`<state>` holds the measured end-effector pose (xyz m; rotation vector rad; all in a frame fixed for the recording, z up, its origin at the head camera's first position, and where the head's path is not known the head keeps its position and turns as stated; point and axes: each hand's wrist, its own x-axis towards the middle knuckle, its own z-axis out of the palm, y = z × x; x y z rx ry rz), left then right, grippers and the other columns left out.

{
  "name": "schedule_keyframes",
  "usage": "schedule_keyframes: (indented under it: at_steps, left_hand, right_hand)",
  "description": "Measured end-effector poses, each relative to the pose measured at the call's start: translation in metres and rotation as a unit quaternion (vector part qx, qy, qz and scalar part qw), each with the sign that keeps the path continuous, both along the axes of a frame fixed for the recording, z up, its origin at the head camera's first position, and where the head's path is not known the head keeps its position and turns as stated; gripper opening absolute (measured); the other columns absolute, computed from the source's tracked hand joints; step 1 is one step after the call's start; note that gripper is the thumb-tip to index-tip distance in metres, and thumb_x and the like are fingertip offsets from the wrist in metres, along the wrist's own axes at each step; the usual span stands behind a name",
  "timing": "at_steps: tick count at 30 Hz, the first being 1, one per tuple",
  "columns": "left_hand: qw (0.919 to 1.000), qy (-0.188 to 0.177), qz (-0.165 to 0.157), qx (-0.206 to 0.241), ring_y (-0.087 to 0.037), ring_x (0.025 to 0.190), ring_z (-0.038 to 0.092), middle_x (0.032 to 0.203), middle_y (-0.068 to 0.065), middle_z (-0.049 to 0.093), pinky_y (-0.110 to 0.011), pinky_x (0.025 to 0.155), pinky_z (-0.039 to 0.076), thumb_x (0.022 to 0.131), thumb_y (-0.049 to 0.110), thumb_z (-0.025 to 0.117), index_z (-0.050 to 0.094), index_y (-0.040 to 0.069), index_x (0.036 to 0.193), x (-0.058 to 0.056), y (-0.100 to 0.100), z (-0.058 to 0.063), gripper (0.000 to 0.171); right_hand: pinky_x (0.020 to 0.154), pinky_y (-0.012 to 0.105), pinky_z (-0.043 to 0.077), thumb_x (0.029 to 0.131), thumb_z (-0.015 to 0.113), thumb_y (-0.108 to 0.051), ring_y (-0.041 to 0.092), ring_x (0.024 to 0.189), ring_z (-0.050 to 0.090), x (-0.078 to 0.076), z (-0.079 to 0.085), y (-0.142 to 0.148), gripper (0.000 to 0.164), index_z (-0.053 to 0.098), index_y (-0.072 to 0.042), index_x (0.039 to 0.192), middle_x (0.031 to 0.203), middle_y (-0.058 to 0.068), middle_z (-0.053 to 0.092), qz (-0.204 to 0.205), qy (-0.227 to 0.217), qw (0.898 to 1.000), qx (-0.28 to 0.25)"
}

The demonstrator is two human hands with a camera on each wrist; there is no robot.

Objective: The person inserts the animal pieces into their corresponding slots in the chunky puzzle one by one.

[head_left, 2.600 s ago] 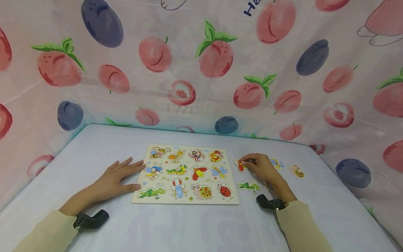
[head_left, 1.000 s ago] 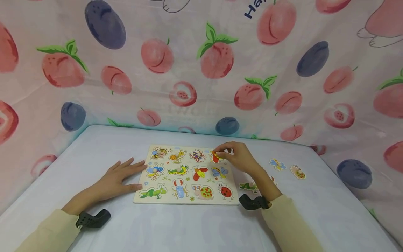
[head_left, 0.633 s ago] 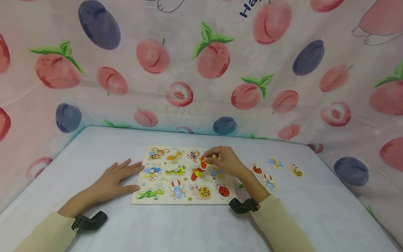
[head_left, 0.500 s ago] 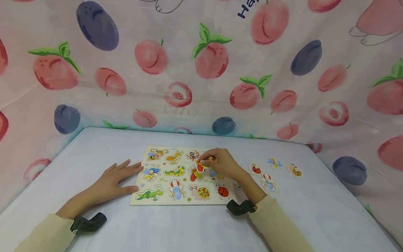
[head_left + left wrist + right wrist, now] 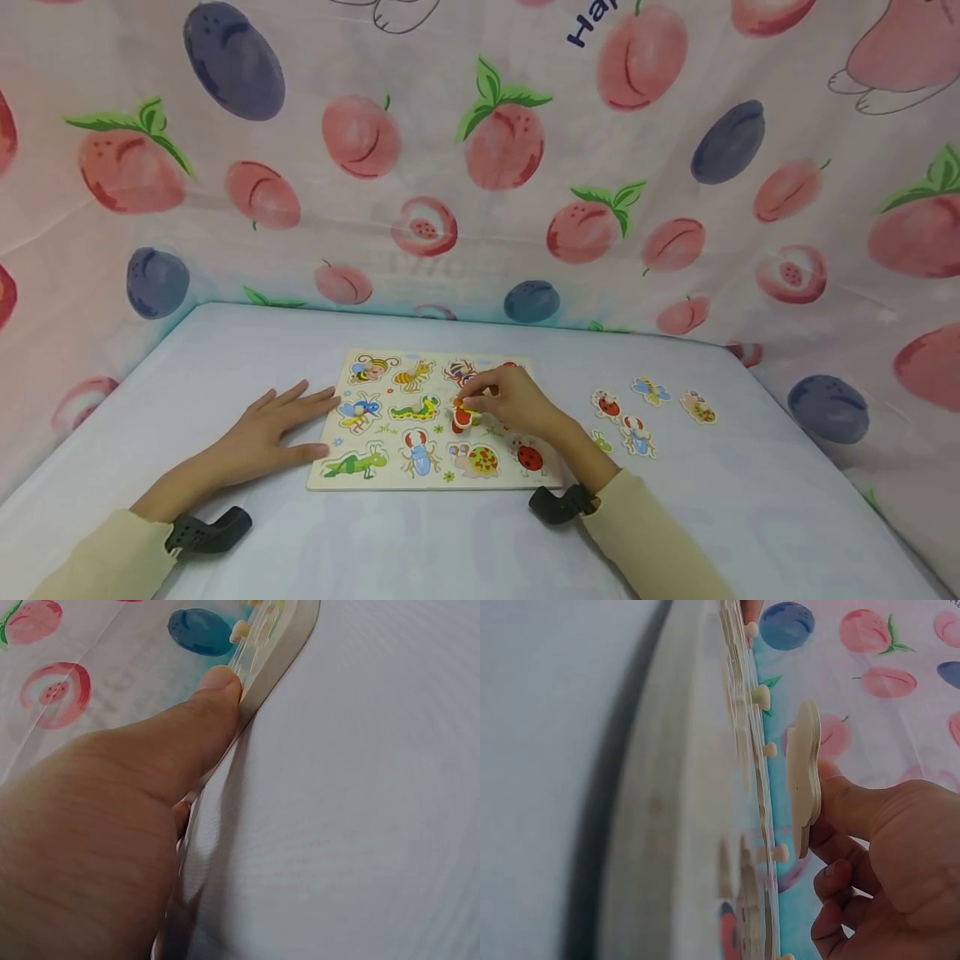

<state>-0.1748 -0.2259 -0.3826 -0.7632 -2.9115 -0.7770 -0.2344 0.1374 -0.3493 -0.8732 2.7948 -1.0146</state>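
My right hand point(image 5: 510, 404) pinches a red firefly puzzle piece point(image 5: 461, 419) between thumb and fingers over the middle row of the wooden insect puzzle board point(image 5: 324, 482). In the right wrist view that piece point(image 5: 804, 772) appears edge-on, held apart from the board, with its knob hidden by the fingers. The matching red picture lies mostly covered below it. My left hand point(image 5: 258, 437) lies flat with spread fingers at the board's left side. In the left wrist view its thumb point(image 5: 199, 724) touches the board's edge point(image 5: 281, 664).
Right of the board lie loose pieces: a ladybug point(image 5: 607, 405), a winged blue-and-yellow insect point(image 5: 650, 390), a snail point(image 5: 700, 407), a stag beetle point(image 5: 637, 436) and a partly hidden green one point(image 5: 602, 442). A fruit-print cloth point(image 5: 450, 275) rises behind the table.
My right hand has brought the red firefly piece from the right of the board, past the upper right picture, then left and down to the middle row. My left hand has stayed put.
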Motion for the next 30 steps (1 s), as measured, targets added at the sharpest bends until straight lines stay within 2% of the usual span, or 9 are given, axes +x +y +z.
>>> schedule_keyframes:
  at_steps: [14,30]
  left_hand:
    - [1.0000,-0.007,-0.001,0.000,-0.040,0.142,0.015,0.150,-0.006,0.038,-0.061,0.109,0.005,0.084,0.056,0.063,0.046,0.019,0.144,0.0002,0.0001,0.0020,0.073]
    - [0.9999,-0.012,0.002,0.002,-0.039,0.142,0.015,0.151,-0.005,0.037,-0.061,0.110,0.005,0.084,0.057,0.063,0.046,0.020,0.144,-0.0006,-0.0012,0.0015,0.073]
  right_hand:
    - [0.055,0.024,0.037,0.088,0.070,-0.020,0.014,0.062,0.043,0.0001,-0.0028,-0.0016,0.005,0.074,-0.018,0.090,0.077,-0.012,0.064,0.014,0.011,1.000,0.007]
    - [0.055,0.023,0.039,0.088,0.070,-0.021,0.014,0.064,0.044,0.0025,-0.0029,-0.0033,0.005,0.074,-0.020,0.091,0.079,-0.013,0.063,0.003,-0.014,1.000,0.009]
